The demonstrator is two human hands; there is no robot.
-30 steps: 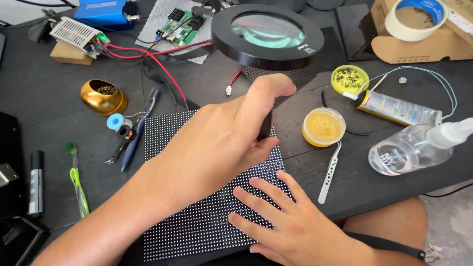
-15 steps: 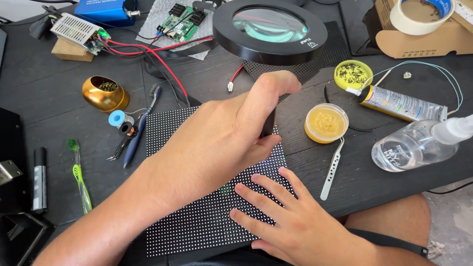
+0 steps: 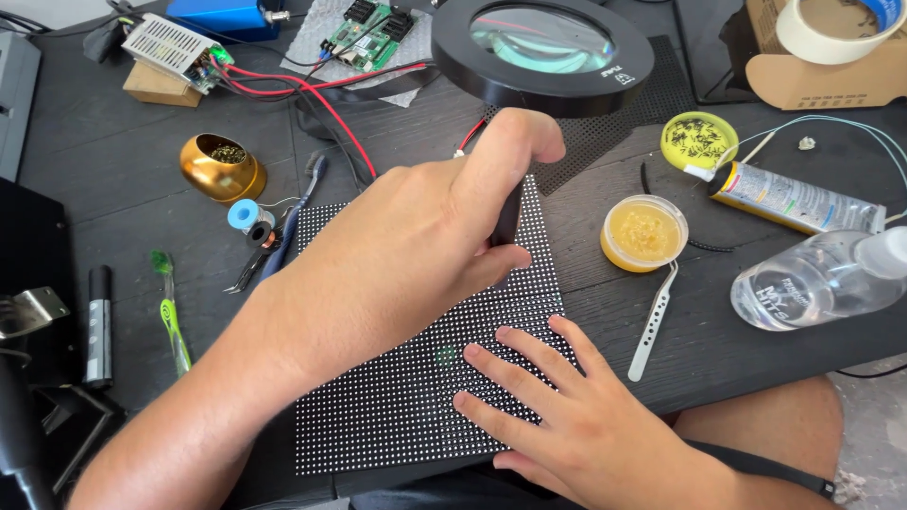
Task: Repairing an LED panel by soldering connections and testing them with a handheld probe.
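Observation:
A black LED dot-matrix panel (image 3: 378, 416) lies flat on the dark table in front of me. My left hand (image 3: 406, 255) reaches over it from the lower left and is closed around a slim black tool (image 3: 507, 222), whose tip points down at the panel's upper right part. The hand hides most of the tool. My right hand (image 3: 567, 425) rests flat on the panel's lower right corner, fingers spread, holding nothing.
A round magnifier lamp (image 3: 543, 47) hangs just beyond my left hand. To the right are a yellow paste jar (image 3: 642, 231), metal tweezers (image 3: 654, 321), a tube (image 3: 794, 198) and a plastic bottle (image 3: 822, 279). To the left are a brass tip cleaner (image 3: 222, 168), a solder spool (image 3: 244, 215), pliers (image 3: 283, 236) and a green brush (image 3: 170, 307).
Both hands keep nearly the same pose on the panel. The view has shifted a little, so everything sits slightly higher in the picture.

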